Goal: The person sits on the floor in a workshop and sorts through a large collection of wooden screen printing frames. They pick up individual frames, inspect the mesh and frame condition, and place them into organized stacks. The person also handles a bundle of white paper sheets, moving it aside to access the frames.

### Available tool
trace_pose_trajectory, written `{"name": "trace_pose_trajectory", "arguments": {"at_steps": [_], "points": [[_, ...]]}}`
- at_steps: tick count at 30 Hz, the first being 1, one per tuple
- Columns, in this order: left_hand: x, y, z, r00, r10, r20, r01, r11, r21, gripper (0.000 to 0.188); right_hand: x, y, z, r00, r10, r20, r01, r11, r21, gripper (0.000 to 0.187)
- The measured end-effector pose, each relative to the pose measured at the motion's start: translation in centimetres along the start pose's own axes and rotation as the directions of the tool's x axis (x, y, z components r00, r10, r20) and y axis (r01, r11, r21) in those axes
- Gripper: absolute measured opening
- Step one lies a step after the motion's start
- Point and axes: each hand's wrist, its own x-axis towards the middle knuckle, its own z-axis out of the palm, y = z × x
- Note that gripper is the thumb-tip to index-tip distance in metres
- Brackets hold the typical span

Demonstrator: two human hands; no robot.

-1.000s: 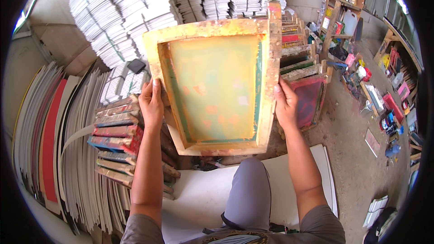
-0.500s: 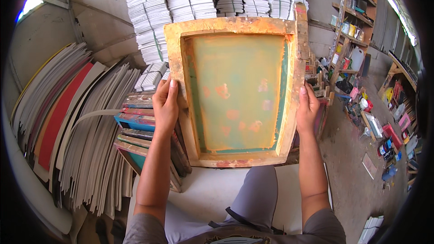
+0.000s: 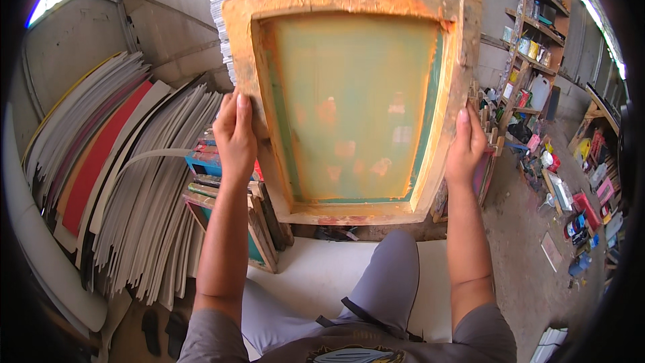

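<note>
Between both hands I hold up a screen-printing frame point(image 3: 349, 104), a wooden rectangle with stretched greenish mesh. Orange stain runs along its wood and the mesh edges, and several paler patches mark the lower half of the mesh. My left hand point(image 3: 235, 138) grips the left side bar, thumb on the face toward me. On the right side bar, my right hand point(image 3: 466, 144) is closed the same way. The fingers behind the wood are partly hidden. The frame hangs in the air above my knees, its top edge in front of the stacked paper.
Bundled white paper stacks point(image 3: 232, 27) rise behind the frame. To the left lean many large sheets point(image 3: 148, 208), one red. More wooden screen frames point(image 3: 269, 232) stand beside my left forearm. Shelves with containers point(image 3: 534, 47) and scattered bottles and tools point(image 3: 578, 222) lie at right.
The screen-printing frame has risen and looks larger, covering more of the paper stacks. Both hands have moved up with it, still gripping its sides. My view has shifted slightly.
</note>
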Motion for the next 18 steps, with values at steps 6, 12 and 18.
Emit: {"name": "trace_pose_trajectory", "arguments": {"at_steps": [6,12,18], "points": [[2.7,0.1,-0.5,0.997,-0.076,0.005,0.076,0.997,0.014,0.038,2.3,-1.0,1.6,0.986,0.168,0.010,-0.169,0.985,0.029,0.039],[3.0,0.2,-0.2,0.990,-0.144,-0.010,0.143,0.990,-0.018,0.042,2.7,-0.9,1.9,0.984,0.175,0.032,-0.177,0.981,0.074,0.039],[2.7,0.0,-0.2,0.976,-0.215,-0.037,0.213,0.975,-0.058,0.042,3.0,-2.4,2.6,0.986,0.157,0.049,-0.159,0.986,0.056,0.039]]}}
